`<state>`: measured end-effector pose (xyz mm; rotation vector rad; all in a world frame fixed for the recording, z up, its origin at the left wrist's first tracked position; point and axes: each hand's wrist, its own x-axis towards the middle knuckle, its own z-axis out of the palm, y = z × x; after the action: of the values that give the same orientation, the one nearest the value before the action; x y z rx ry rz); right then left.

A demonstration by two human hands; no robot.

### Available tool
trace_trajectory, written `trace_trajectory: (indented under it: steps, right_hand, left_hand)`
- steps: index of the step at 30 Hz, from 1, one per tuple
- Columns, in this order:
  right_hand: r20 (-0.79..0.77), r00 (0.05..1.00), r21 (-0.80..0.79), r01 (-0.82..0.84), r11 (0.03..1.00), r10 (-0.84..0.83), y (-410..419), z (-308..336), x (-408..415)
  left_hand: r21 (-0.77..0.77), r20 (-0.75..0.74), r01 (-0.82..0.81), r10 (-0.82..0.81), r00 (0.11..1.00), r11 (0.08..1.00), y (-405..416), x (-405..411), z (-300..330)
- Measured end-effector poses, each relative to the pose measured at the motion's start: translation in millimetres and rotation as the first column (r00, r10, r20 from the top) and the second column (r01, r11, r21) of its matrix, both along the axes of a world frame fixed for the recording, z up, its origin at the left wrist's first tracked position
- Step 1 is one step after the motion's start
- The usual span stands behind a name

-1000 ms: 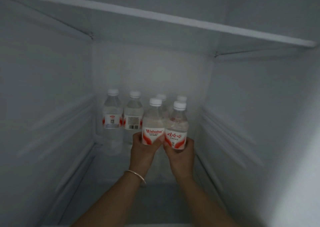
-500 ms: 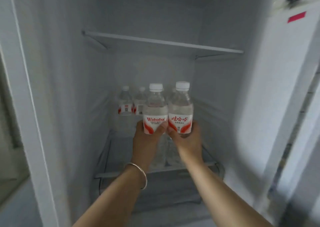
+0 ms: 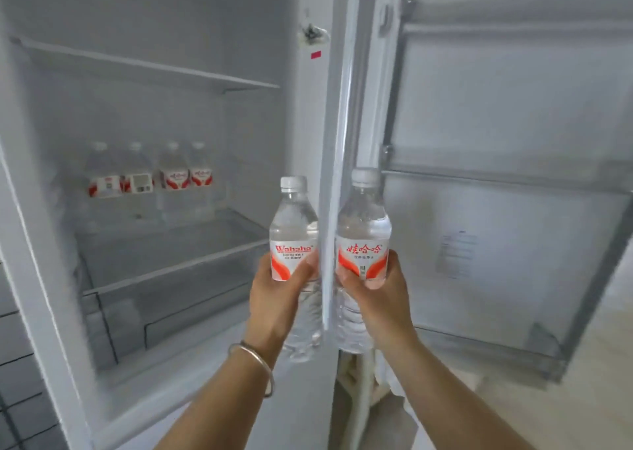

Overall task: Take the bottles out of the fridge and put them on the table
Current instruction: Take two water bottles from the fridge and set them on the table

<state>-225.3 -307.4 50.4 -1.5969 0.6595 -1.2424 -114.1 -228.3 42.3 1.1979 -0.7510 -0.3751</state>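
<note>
Flanking the door edge (image 3: 329, 209): two held bottles (image 3: 294, 230).

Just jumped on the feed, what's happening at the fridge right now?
A person stands at the open fridge holding two water bottles upright, side by side. The left hand grips the Wahaha-labelled bottle and the right hand grips the bottle with Chinese characters. Both bottles are out in front of the fridge. Four more bottles stand in a row at the back of the shelf. No table is in view.
</note>
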Motion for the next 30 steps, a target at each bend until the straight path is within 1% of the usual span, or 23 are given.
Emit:
trace_trajectory:
  steps: [4,7,10,13,17,20,23,26,30]
  right_hand:
    - [-0.011,0.990,0.015,0.144,0.990,-0.143,-9,-15,-97]
    - [-0.020,0.966,0.046,0.259,0.965,-0.258,-22,-26,-170]
    - [-0.040,0.930,0.040,0.366,0.930,-0.365,-35,-34,-255]
    - [-0.098,0.884,0.023,0.462,0.887,-0.457,-51,-43,-344]
    - [-0.163,0.835,0.002,0.532,0.847,-0.525,-74,-52,-439]
    - [-0.171,0.808,0.021,0.575,0.818,-0.564,-94,-61,-491]
    - [-0.184,0.784,0.051,0.610,0.790,-0.593,-117,-72,-530]
    - [-0.184,0.770,0.078,0.631,0.772,-0.611,-147,-81,-557]
    - [-0.187,0.771,0.104,0.632,0.768,-0.609,-202,-93,-573]
  left_hand:
    - [0.078,0.004,0.121,-0.121,0.993,0.990,-17,-76,-8]
    - [0.110,0.032,0.207,-0.212,0.977,0.972,-38,-142,-11]
    - [0.131,0.034,0.290,-0.297,0.954,0.948,-64,-221,-18]
    - [0.176,0.041,0.328,-0.340,0.940,0.928,-94,-300,-28]
    - [0.201,0.038,0.379,-0.394,0.918,0.903,-131,-398,-36]
    - [0.219,0.055,0.416,-0.437,0.898,0.883,-154,-456,-42]
    - [0.249,0.060,0.432,-0.459,0.887,0.867,-182,-495,-49]
    - [0.270,0.040,0.436,-0.462,0.886,0.859,-215,-520,-56]
    - [0.313,0.027,0.426,-0.456,0.889,0.849,-272,-534,-73]
